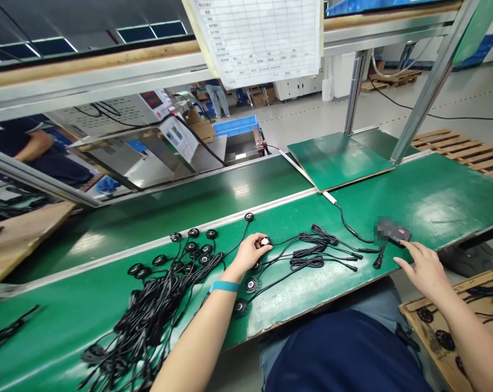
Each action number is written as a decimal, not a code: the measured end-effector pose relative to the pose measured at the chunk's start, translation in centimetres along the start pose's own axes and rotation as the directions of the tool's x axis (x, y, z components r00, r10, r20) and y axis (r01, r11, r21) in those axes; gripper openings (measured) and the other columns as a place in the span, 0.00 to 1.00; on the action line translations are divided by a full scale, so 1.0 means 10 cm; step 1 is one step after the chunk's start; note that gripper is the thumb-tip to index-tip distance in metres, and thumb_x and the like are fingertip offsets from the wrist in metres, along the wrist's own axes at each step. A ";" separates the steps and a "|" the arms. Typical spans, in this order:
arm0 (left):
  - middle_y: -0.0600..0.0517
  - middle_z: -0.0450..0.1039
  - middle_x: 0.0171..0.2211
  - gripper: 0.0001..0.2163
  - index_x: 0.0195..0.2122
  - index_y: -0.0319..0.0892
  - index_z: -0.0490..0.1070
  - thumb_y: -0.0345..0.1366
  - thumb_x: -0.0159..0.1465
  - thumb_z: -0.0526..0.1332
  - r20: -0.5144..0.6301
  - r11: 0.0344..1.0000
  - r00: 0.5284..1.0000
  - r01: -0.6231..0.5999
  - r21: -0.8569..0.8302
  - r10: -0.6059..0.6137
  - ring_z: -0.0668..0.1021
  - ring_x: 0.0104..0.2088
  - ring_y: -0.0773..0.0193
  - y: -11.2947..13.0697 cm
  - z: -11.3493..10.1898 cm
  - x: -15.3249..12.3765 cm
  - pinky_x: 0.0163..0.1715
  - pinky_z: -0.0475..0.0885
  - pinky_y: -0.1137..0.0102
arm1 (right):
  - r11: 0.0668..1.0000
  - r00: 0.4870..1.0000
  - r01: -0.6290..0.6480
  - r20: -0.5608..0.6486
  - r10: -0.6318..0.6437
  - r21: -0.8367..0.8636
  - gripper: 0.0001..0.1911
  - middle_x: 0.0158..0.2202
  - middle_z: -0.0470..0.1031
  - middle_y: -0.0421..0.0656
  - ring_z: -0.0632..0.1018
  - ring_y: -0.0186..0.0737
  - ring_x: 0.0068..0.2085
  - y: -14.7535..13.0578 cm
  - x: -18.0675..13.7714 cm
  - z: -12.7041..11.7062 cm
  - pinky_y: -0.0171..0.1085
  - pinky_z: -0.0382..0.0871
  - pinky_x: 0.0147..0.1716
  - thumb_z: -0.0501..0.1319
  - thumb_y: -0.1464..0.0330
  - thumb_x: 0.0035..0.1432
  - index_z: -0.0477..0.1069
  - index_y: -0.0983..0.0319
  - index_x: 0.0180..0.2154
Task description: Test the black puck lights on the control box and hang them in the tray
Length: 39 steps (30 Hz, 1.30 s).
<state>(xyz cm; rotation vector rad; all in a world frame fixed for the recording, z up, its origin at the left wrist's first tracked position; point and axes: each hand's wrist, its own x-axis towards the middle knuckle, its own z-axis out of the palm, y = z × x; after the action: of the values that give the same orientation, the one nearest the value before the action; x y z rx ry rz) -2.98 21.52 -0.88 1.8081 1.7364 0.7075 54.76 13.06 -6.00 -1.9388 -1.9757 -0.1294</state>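
Note:
My left hand (pixel 250 251) reaches over the green bench (pixel 434 196) and pinches a small round black puck (pixel 265 241) with a cable. More round pucks (pixel 251 285) lie just below my wrist. A bundle of coiled black cables (pixel 317 247) with plug ends lies between my hands. My right hand (pixel 420 268) rests near the bench's front edge with fingers stretched out, holding nothing, its fingertips close to a small black device with a red part (pixel 401 234).
A large tangle of black cabled pucks (pixel 164 294) covers the bench's left half. A dark green conveyor belt (pixel 189 207) runs behind. A cardboard tray with pucks (pixel 450 326) stands at lower right. Another person (pixel 29 147) works at far left.

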 end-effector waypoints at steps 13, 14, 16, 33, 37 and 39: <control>0.58 0.74 0.24 0.27 0.39 0.53 0.76 0.62 0.42 0.63 0.043 0.939 0.945 0.315 0.139 -0.324 0.76 0.24 0.55 0.45 -0.18 0.00 0.25 0.69 0.63 | 0.984 0.997 -0.077 0.013 0.076 0.161 0.29 0.61 0.67 0.55 0.67 0.59 0.61 -0.38 -0.02 -0.27 0.60 0.68 0.58 0.60 0.54 0.67 0.65 0.57 0.64; 0.59 0.74 0.23 0.26 0.38 0.54 0.75 0.62 0.41 0.63 0.043 0.931 0.938 0.336 0.139 -0.345 0.75 0.24 0.55 0.50 -0.18 -0.01 0.25 0.69 0.63 | 0.981 0.996 -0.086 0.015 0.084 0.172 0.29 0.62 0.67 0.55 0.67 0.59 0.61 -0.39 -0.03 -0.27 0.61 0.68 0.58 0.60 0.54 0.67 0.64 0.58 0.65; 0.60 0.73 0.22 0.25 0.35 0.55 0.75 0.62 0.38 0.63 0.045 0.919 0.924 0.371 0.135 -0.379 0.75 0.24 0.55 0.57 -0.19 -0.01 0.24 0.69 0.63 | 0.978 0.995 -0.096 0.016 0.095 0.187 0.30 0.63 0.66 0.55 0.66 0.60 0.62 -0.40 -0.06 -0.28 0.61 0.68 0.59 0.61 0.54 0.67 0.62 0.58 0.65; 0.56 0.74 0.25 0.29 0.39 0.49 0.76 0.62 0.42 0.65 0.021 0.955 0.961 0.273 0.113 -0.277 0.76 0.28 0.56 0.42 -0.16 -0.04 0.27 0.71 0.65 | 0.999 0.991 -0.029 0.129 0.025 0.034 0.28 0.62 0.67 0.56 0.67 0.60 0.61 -0.42 0.01 -0.46 0.58 0.69 0.57 0.57 0.54 0.70 0.65 0.62 0.64; 0.51 0.77 0.30 0.30 0.43 0.45 0.76 0.62 0.47 0.65 0.054 0.972 0.976 0.203 0.122 -0.210 0.77 0.31 0.56 0.40 -0.16 -0.06 0.29 0.71 0.66 | 0.999 0.995 -0.009 0.104 0.004 0.041 0.30 0.62 0.67 0.57 0.68 0.61 0.60 -0.37 0.01 -0.40 0.57 0.68 0.58 0.55 0.52 0.70 0.64 0.63 0.65; 0.50 0.78 0.32 0.30 0.44 0.45 0.76 0.62 0.49 0.64 0.069 0.972 0.976 0.197 0.132 -0.207 0.78 0.32 0.56 0.37 -0.17 -0.05 0.30 0.71 0.66 | 0.999 0.995 -0.010 0.099 0.006 0.044 0.30 0.62 0.66 0.57 0.68 0.61 0.60 -0.36 0.00 -0.39 0.58 0.68 0.58 0.53 0.51 0.71 0.64 0.63 0.64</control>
<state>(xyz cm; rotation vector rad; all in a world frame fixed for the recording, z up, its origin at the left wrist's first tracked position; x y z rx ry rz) -1.51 20.88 2.89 1.6822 1.9122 0.4446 51.98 11.68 -1.70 -1.9595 -2.0152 0.0133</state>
